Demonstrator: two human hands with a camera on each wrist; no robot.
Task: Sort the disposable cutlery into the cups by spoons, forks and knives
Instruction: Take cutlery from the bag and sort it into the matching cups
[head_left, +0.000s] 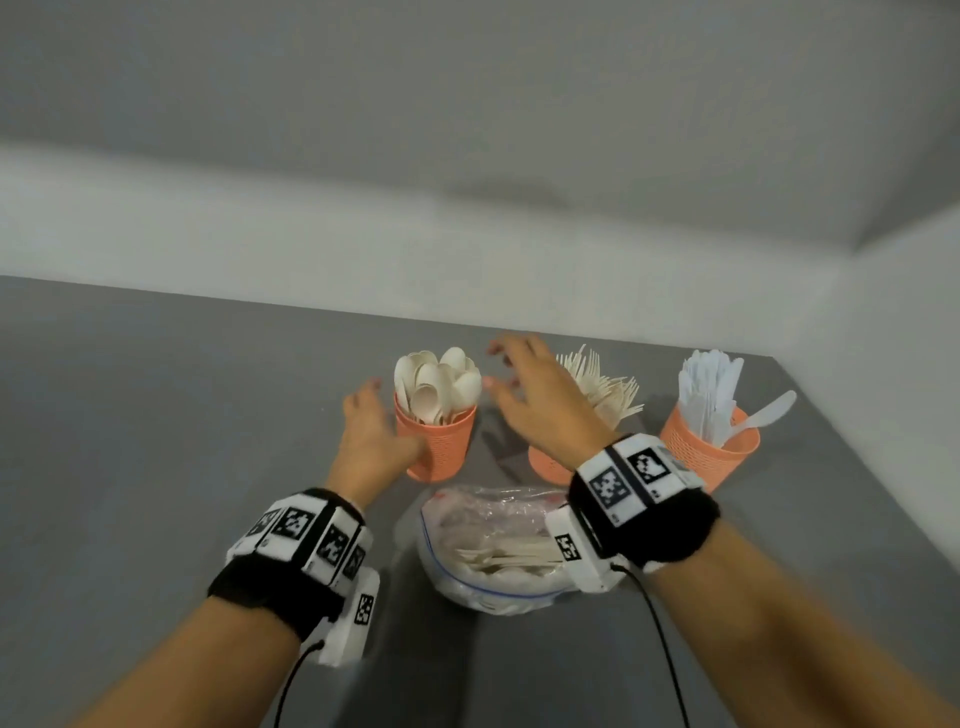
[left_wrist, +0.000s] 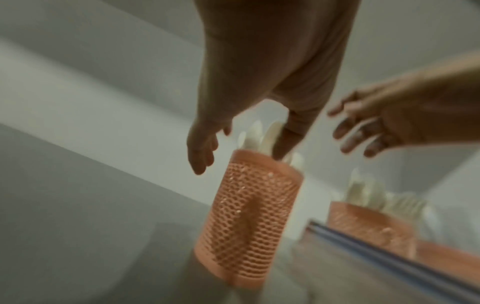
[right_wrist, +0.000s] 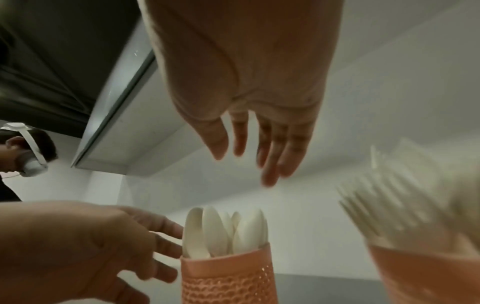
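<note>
Three orange mesh cups stand in a row on the grey table (head_left: 156, 467). The left cup (head_left: 439, 447) holds spoons (head_left: 436, 384). The middle cup (head_left: 550, 465) holds forks (head_left: 608, 389), and my right wrist partly hides it. The right cup (head_left: 711, 452) holds white knives (head_left: 709, 384) and one spoon (head_left: 763, 413). My left hand (head_left: 376, 421) is spread beside the spoon cup's left side, its thumb near the rim (left_wrist: 262, 156). My right hand (head_left: 522, 379) hovers with straight fingers (right_wrist: 270, 148) above the gap between the spoon and fork cups. Neither hand holds anything.
A clear zip bag (head_left: 493, 545) with more pale cutlery lies on the table just in front of the cups, between my wrists. A white wall runs behind the cups and along the right. The table's right edge passes close to the knife cup.
</note>
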